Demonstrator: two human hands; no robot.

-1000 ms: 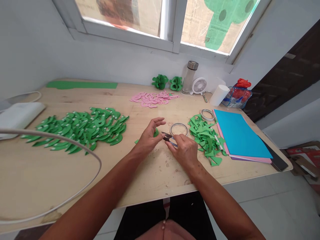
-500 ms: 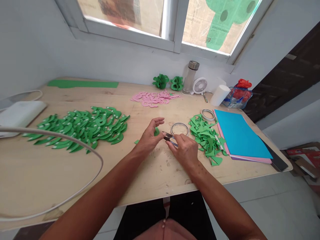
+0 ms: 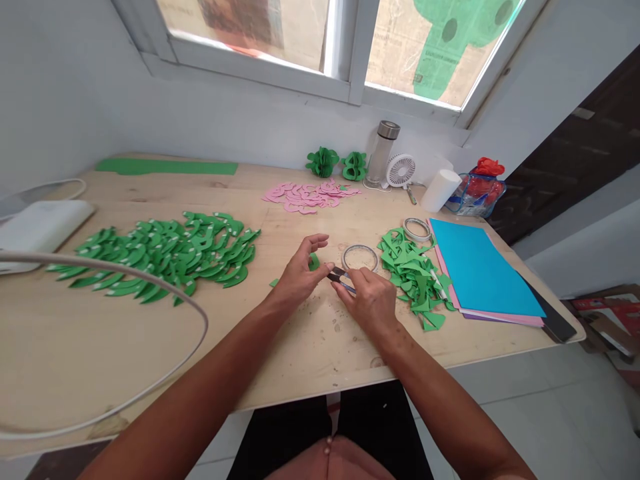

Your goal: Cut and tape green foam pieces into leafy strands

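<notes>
My right hand (image 3: 371,293) is closed on a small dark and silver tool that looks like a utility knife (image 3: 339,274), low over the table. The thumb of my left hand (image 3: 300,270) touches the tool's far end. Between that thumb and the curved, raised fingers shows a green cut-out (image 3: 313,261), mostly hidden and seemingly held in the palm. Another green scrap (image 3: 274,283) lies partly behind the left wrist. Just beyond the right fingers, a narrow tape roll (image 3: 360,247) rests flat.
Left is a heap of curved green pieces with white tabs (image 3: 165,257); right are green offcuts (image 3: 413,273), a second tape roll (image 3: 417,229) and blue sheets (image 3: 480,267). Pink cut-outs (image 3: 310,197), a bottle (image 3: 383,153) and a fan (image 3: 400,171) stand behind. A white cable (image 3: 203,327) loops across the left.
</notes>
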